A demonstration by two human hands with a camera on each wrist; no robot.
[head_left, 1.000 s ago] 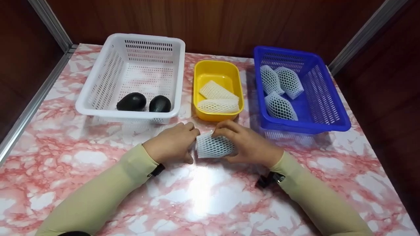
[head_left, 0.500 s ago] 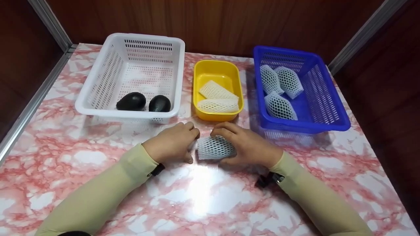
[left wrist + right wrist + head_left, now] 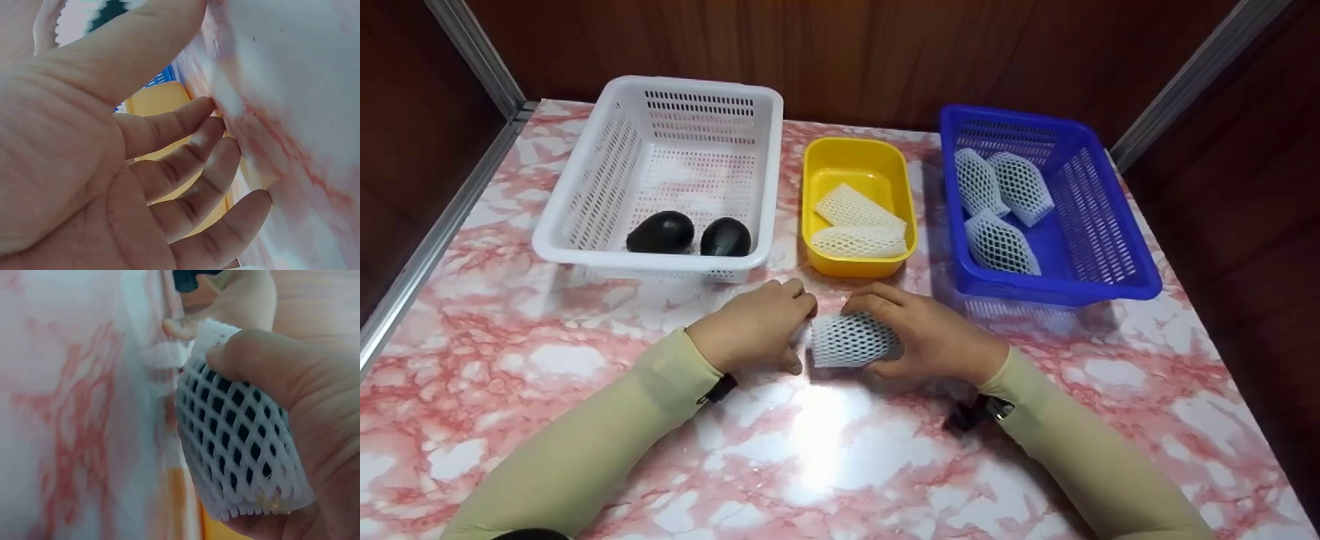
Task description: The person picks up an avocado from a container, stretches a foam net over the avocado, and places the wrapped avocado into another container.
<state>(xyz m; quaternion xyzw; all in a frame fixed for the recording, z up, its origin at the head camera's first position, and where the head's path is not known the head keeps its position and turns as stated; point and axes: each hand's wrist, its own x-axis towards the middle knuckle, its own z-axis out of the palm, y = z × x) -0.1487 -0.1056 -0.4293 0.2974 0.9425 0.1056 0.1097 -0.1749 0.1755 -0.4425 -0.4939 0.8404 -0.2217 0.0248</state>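
Note:
My right hand (image 3: 937,334) holds a dark avocado in a white foam net sleeve (image 3: 847,343), low over the marbled table in front of the yellow tub. In the right wrist view the thumb (image 3: 253,354) lies along the net's upper side, and the dark skin of the wrapped avocado (image 3: 230,433) shows through the mesh. My left hand (image 3: 757,326) is just left of the sleeve's end, apart from it. Its fingers (image 3: 214,185) are relaxed and loosely bent in the left wrist view, with tips at the tabletop and nothing in the palm.
A white basket (image 3: 656,261) at the back left holds two bare avocados (image 3: 660,232). The yellow tub (image 3: 859,268) in the middle contains two flat foam nets (image 3: 859,242). At the back right, a blue basket (image 3: 1057,289) holds three netted avocados (image 3: 1001,244).
My right hand and the netted avocado have lowered slightly toward me, and the fingers have shifted back from the net's left end. The left hand has hardly moved.

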